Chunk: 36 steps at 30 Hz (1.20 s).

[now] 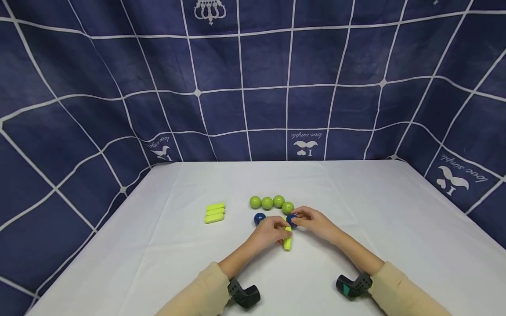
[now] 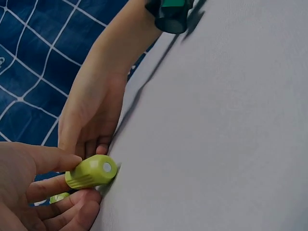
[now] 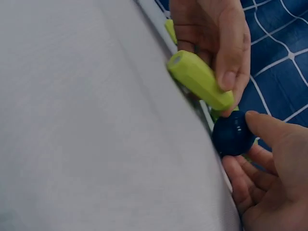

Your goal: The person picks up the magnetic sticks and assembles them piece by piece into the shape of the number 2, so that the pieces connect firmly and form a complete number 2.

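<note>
My left hand (image 1: 269,231) pinches a yellow-green faceted rod (image 1: 287,244) between thumb and fingers, and its near end points toward me. In the left wrist view, the end of this rod (image 2: 107,167) shows a pale round tip. My right hand (image 1: 315,222) holds a dark blue ball (image 1: 292,221) at its fingertips, close beside the far end of the rod. The right wrist view shows the blue ball (image 3: 234,134) right by that rod end. Another bit of yellow-green shows beyond the left fingers, mostly hidden. A second blue ball (image 1: 259,218) lies just left of the left hand.
Several green balls (image 1: 267,202) lie in an uneven row behind the hands. To the left, three yellow-green rods (image 1: 215,212) lie side by side on the white tablecloth (image 1: 189,272). A dark blue curtain (image 1: 261,105) with white lines surrounds the table's back and sides.
</note>
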Each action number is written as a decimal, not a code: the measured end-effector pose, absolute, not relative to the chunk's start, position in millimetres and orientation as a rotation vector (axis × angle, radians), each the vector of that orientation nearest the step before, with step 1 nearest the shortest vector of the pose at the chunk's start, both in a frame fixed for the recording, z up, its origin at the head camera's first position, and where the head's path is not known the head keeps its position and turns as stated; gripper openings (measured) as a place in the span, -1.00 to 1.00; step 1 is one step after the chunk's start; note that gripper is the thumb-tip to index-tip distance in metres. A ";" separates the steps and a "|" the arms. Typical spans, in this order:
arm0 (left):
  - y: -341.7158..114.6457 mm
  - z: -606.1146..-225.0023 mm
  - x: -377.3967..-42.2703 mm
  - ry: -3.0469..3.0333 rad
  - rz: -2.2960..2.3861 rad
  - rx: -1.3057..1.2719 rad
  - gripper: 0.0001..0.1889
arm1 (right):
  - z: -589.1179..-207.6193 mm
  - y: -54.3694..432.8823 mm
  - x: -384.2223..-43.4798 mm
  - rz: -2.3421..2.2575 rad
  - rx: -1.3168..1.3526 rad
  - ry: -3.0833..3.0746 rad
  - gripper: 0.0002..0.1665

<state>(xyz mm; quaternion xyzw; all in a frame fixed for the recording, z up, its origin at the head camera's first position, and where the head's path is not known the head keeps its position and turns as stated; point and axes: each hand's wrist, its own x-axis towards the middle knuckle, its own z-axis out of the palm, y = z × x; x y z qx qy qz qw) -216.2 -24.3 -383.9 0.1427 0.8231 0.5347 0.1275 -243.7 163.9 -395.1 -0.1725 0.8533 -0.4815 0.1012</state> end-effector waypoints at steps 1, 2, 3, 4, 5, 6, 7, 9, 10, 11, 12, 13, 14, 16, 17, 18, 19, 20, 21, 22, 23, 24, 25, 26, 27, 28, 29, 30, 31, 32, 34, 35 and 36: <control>-22.9 -384.0 -215.4 2.408 1.548 0.411 -0.81 | -394.7 163.9 -244.2 -1.429 -0.501 2.508 -0.51; -21.5 -384.2 -214.5 2.420 1.545 0.407 -0.81 | -394.4 163.8 -244.8 -1.437 -0.492 2.496 -0.52; -20.1 -384.5 -213.6 2.433 1.544 0.402 -0.81 | -394.3 163.7 -245.3 -1.443 -0.486 2.486 -0.53; -18.8 -384.9 -212.5 2.448 1.544 0.395 -0.80 | -394.3 163.5 -245.7 -1.446 -0.482 2.484 -0.54; -17.4 -385.6 -211.6 2.460 1.545 0.385 -0.79 | -394.4 163.3 -245.8 -1.449 -0.477 2.487 -0.55; -16.1 -386.2 -210.7 2.471 1.544 0.376 -0.78 | -394.6 163.1 -245.6 -1.455 -0.465 2.492 -0.55; -15.2 -386.8 -209.9 2.479 1.548 0.367 -0.77 | -395.0 162.7 -245.5 -1.456 -0.465 2.504 -0.55; -13.5 -387.6 -208.6 2.482 1.565 0.354 -0.75 | -396.1 161.4 -244.4 -1.472 -0.428 2.528 -0.56; -12.9 -387.8 -208.2 2.483 1.574 0.348 -0.75 | -396.8 160.6 -243.9 -1.480 -0.411 2.541 -0.56; -12.3 -388.2 -208.0 2.480 1.586 0.343 -0.74 | -397.5 159.9 -243.4 -1.486 -0.394 2.553 -0.55; -11.9 -388.5 -207.9 2.481 1.598 0.339 -0.74 | -398.2 159.1 -242.9 -1.491 -0.384 2.567 -0.55; -11.5 -388.8 -207.7 2.483 1.610 0.336 -0.75 | -398.7 158.3 -242.7 -1.493 -0.380 2.584 -0.54; -11.3 -389.3 -207.8 2.485 1.626 0.333 -0.75 | -399.1 157.4 -242.4 -1.504 -0.366 2.592 -0.54; -10.8 -390.9 -207.3 2.492 1.647 0.333 -0.77 | -400.2 156.4 -242.0 -1.509 -0.367 2.603 -0.55; -10.5 -392.0 -207.0 2.496 1.658 0.338 -0.77 | -400.4 156.1 -241.7 -1.511 -0.373 2.606 -0.55; -10.3 -393.0 -206.7 2.500 1.670 0.346 -0.78 | -400.7 155.9 -241.6 -1.514 -0.382 2.608 -0.55; -10.2 -393.9 -206.5 2.505 1.681 0.355 -0.78 | -400.7 155.7 -241.5 -1.516 -0.387 2.607 -0.55; -10.0 -394.5 -206.3 2.505 1.692 0.366 -0.79 | -400.8 155.6 -241.3 -1.522 -0.394 2.600 -0.55; -10.0 -395.0 -205.9 2.505 1.702 0.376 -0.79 | -400.7 155.4 -241.1 -1.526 -0.400 2.595 -0.55; -10.0 -395.6 -206.3 2.504 1.712 0.386 -0.79 | -400.1 155.2 -241.0 -1.531 -0.409 2.590 -0.55; -10.1 -395.6 -206.8 2.498 1.723 0.389 -0.79 | -399.6 154.9 -241.0 -1.533 -0.418 2.590 -0.55; -10.2 -395.4 -207.3 2.492 1.732 0.393 -0.80 | -399.1 154.7 -241.2 -1.537 -0.422 2.589 -0.55; -10.3 -395.1 -207.7 2.487 1.742 0.394 -0.80 | -398.5 154.5 -241.3 -1.540 -0.426 2.589 -0.55; -10.3 -394.8 -208.0 2.479 1.755 0.392 -0.80 | -398.2 154.5 -241.6 -1.543 -0.431 2.590 -0.55; -10.1 -395.2 -208.3 2.471 1.768 0.389 -0.80 | -398.3 154.4 -241.5 -1.545 -0.431 2.589 -0.55; -9.9 -395.4 -208.0 2.459 1.783 0.384 -0.80 | -398.5 154.6 -241.4 -1.545 -0.428 2.588 -0.55; -9.6 -395.4 -207.3 2.445 1.800 0.384 -0.80 | -399.1 155.0 -241.3 -1.545 -0.420 2.588 -0.55; -9.2 -395.8 -207.0 2.436 1.813 0.381 -0.80 | -399.7 155.4 -241.2 -1.544 -0.417 2.588 -0.55; -9.0 -396.4 -206.5 2.427 1.826 0.379 -0.80 | -400.4 155.8 -241.0 -1.542 -0.417 2.587 -0.54; -8.8 -397.0 -205.9 2.419 1.836 0.375 -0.79 | -401.1 156.1 -240.7 -1.542 -0.416 2.581 -0.54; -8.4 -398.0 -205.0 2.406 1.847 0.376 -0.79 | -402.1 156.7 -240.1 -1.541 -0.416 2.580 -0.54; -8.4 -398.3 -205.1 2.406 1.847 0.375 -0.79 | -402.2 156.7 -240.3 -1.544 -0.420 2.581 -0.54; -8.4 -398.4 -205.5 2.411 1.847 0.377 -0.80 | -402.1 156.6 -240.5 -1.545 -0.429 2.586 -0.54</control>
